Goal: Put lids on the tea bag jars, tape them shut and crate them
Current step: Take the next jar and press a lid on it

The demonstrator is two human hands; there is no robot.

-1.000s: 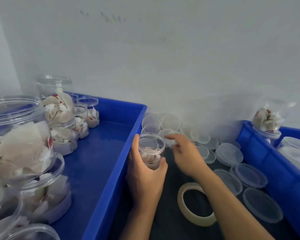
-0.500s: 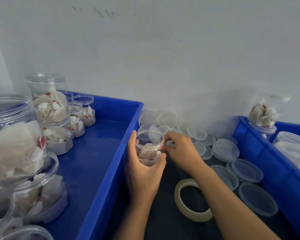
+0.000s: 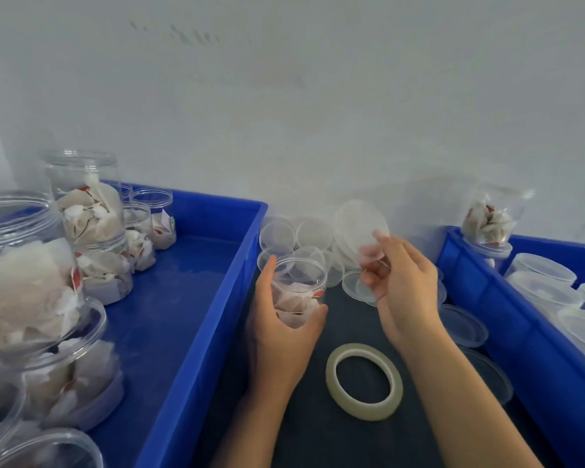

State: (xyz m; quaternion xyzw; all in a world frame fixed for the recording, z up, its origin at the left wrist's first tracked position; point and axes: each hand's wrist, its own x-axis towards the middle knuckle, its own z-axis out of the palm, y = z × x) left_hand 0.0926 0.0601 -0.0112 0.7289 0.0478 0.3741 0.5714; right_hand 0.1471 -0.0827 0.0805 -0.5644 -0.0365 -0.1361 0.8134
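Head view: left hand (image 3: pixel 281 336) grips the open tea bag jar (image 3: pixel 299 292) upright on the dark mat, just beside the left blue crate (image 3: pixel 200 319). Right hand (image 3: pixel 402 285) has lifted off the lid pile (image 3: pixel 294 234) and now pinches a clear lid (image 3: pixel 358 228), tilted, above and right of the jar mouth. Capping looks next; tape roll (image 3: pixel 363 381) lies untouched nearby.

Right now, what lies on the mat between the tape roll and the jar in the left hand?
Nothing: in the head view the dark mat is bare between the tape roll and the jar that the left hand holds.
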